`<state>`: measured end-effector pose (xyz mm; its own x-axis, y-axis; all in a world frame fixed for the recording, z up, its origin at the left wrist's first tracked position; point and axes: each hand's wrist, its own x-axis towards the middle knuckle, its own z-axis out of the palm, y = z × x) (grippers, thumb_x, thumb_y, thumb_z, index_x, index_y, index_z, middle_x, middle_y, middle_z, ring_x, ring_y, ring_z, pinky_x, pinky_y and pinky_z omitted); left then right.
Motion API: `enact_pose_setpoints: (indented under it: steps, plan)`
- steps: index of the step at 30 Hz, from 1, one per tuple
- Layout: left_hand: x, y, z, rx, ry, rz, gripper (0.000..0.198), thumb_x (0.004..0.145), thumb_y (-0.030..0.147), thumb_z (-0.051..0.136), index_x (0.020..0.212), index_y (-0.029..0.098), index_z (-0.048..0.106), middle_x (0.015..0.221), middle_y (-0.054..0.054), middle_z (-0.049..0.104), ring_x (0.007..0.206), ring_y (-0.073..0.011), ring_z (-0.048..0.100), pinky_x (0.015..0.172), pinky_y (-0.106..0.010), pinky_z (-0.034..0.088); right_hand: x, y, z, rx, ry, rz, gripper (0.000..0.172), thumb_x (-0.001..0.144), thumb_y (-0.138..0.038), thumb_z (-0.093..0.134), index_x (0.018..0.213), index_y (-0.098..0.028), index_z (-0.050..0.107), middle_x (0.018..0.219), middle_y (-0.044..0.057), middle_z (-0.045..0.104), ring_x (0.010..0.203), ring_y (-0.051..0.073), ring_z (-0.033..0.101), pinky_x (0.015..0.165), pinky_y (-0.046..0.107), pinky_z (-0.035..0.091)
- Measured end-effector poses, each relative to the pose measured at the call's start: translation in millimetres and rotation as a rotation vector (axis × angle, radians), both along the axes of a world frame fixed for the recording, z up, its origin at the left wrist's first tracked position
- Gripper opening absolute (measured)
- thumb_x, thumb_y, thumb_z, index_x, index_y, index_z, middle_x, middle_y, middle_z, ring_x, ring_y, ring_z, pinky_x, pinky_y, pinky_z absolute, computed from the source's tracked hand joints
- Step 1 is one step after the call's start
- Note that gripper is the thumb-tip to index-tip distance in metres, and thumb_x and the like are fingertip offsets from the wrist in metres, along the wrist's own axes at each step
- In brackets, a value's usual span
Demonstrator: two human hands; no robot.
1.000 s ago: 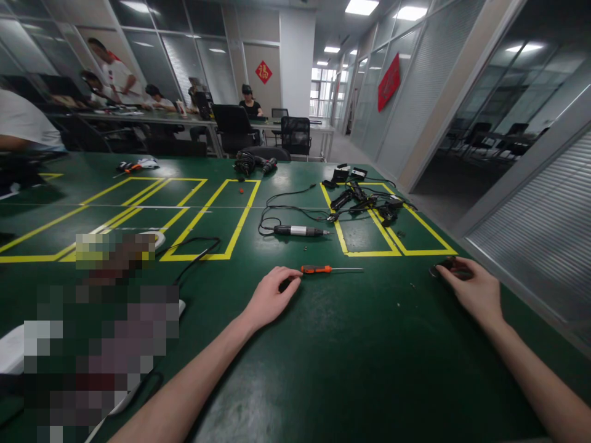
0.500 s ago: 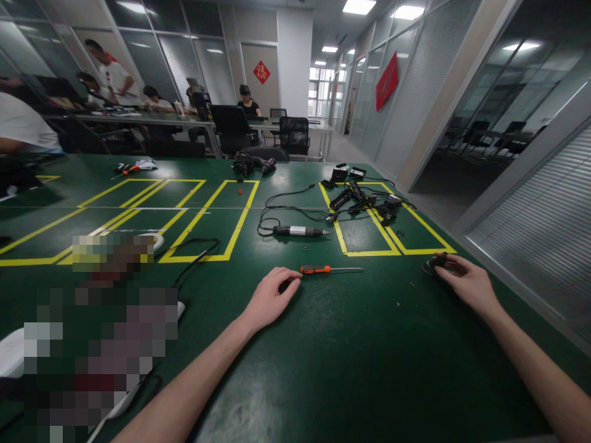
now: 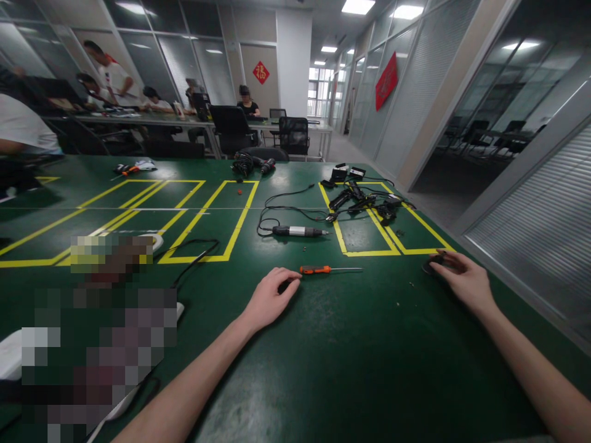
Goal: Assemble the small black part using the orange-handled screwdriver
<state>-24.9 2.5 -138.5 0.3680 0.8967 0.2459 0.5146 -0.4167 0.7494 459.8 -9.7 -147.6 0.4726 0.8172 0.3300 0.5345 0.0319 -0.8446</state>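
Note:
My left hand (image 3: 273, 295) rests on the green table, fingers loosely curved and thumb apart, with nothing in it. Just beyond its fingertips lies a screwdriver (image 3: 315, 269) with an orange and black handle, its shaft pointing right. Whether the fingertips touch the handle end, I cannot tell. On the right, my right hand (image 3: 464, 277) is closed around the top of a small dark round piece (image 3: 430, 264) with a disc-like base. That piece is at the table surface, partly hidden behind the fingers. Tiny bits (image 3: 410, 284) lie to the left of it.
A corded electric screwdriver (image 3: 300, 231) lies beyond the hand screwdriver. Black tools and cables (image 3: 364, 200) are heaped at back right, and a drill (image 3: 266, 166) lies at the far edge. Blurred-out items (image 3: 124, 344) occupy the left. People sit and stand in the background.
My right hand has shifted slightly, its fingers closing further over the dark round piece. The left hand and the screwdriver have stayed in place.

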Motion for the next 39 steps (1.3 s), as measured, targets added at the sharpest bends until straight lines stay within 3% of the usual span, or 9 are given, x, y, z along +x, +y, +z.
enact_pose_setpoints:
  steps: [12,17,20,22,23,25,28,33,39]
  plan:
    - [1,0,2.5,0.006,0.018,0.0,0.024,0.099,0.034,0.053,0.108,0.023,0.073,0.106,-0.005,0.071,0.101,-0.0216,0.065,0.093,-0.038,0.052,11,-1,-1.5,-0.064,0.069,0.065,0.058,0.066,-0.041,0.084,0.12,-0.026,0.069,0.115,0.009,0.076,0.121,0.036,0.067,0.108,0.055,0.053]
    - [0,0,1.5,0.014,0.015,0.003,0.024,0.099,0.034,0.054,0.108,0.023,0.073,0.106,-0.005,0.071,0.101,-0.0215,0.065,0.094,-0.038,0.052,13,-2,1.2,-0.103,0.061,0.129,0.067,0.064,-0.047,0.085,0.124,-0.027,0.064,0.12,0.009,0.073,0.121,0.037,0.066,0.101,0.054,0.058]
    - [0,0,0.3,0.014,0.011,0.001,0.024,0.099,0.034,0.054,0.108,0.023,0.073,0.107,-0.005,0.071,0.101,-0.021,0.065,0.094,-0.038,0.052,4,-10,4.6,-0.036,-0.005,-0.031,0.073,0.067,-0.052,0.084,0.13,-0.026,0.057,0.129,0.012,0.066,0.111,0.035,0.068,0.089,0.048,0.063]
    - [0,1,-0.4,0.015,0.008,-0.001,0.024,0.099,0.034,0.054,0.109,0.022,0.072,0.107,-0.005,0.071,0.101,-0.021,0.065,0.094,-0.038,0.052,-5,-18,8.4,0.056,-0.137,-0.185,0.067,0.072,-0.057,0.08,0.125,-0.023,0.058,0.12,0.013,0.066,0.098,0.032,0.069,0.081,0.046,0.062]
    - [0,1,-0.7,0.015,0.008,-0.001,0.024,0.1,0.034,0.054,0.109,0.022,0.072,0.107,-0.005,0.071,0.102,-0.0209,0.065,0.094,-0.038,0.052,-10,-22,10.6,0.076,-0.229,-0.172,0.058,0.075,-0.058,0.077,0.118,-0.022,0.062,0.114,0.013,0.067,0.091,0.03,0.068,0.079,0.045,0.06]
    - [0,1,-0.6,0.01,0.01,-0.001,0.024,0.1,0.034,0.054,0.109,0.022,0.073,0.107,-0.005,0.07,0.102,-0.0209,0.065,0.094,-0.037,0.051,-20,-27,14.4,-0.001,-0.374,0.064,0.045,0.081,-0.061,0.071,0.1,-0.021,0.069,0.101,0.01,0.068,0.079,0.024,0.065,0.074,0.041,0.057]
    - [0,1,0.2,0.006,0.008,-0.001,0.024,0.099,0.033,0.054,0.109,0.022,0.073,0.107,-0.005,0.07,0.103,-0.0209,0.065,0.095,-0.038,0.051,-31,-29,16.6,-0.219,-0.456,0.383,0.044,0.086,-0.063,0.064,0.094,-0.021,0.074,0.089,0.007,0.069,0.071,0.021,0.062,0.065,0.035,0.053]
    - [0,0,1.1,0.007,0.015,-0.004,0.023,0.099,0.032,0.054,0.108,0.022,0.073,0.106,-0.005,0.07,0.102,-0.0213,0.064,0.095,-0.039,0.051,-32,-22,11.3,-0.278,-0.522,0.396,0.05,0.084,-0.068,0.064,0.095,-0.022,0.078,0.082,0.007,0.069,0.067,0.021,0.062,0.059,0.034,0.051]
    - [1,-1,2.2,0.003,0.006,-0.001,0.023,0.099,0.033,0.053,0.106,0.022,0.072,0.106,-0.005,0.07,0.102,-0.0214,0.065,0.096,-0.039,0.051,-36,-23,8.4,-0.261,-0.566,0.408,0.039,0.09,-0.059,0.057,0.089,-0.024,0.074,0.092,0.007,0.071,0.074,0.024,0.066,0.065,0.037,0.055]
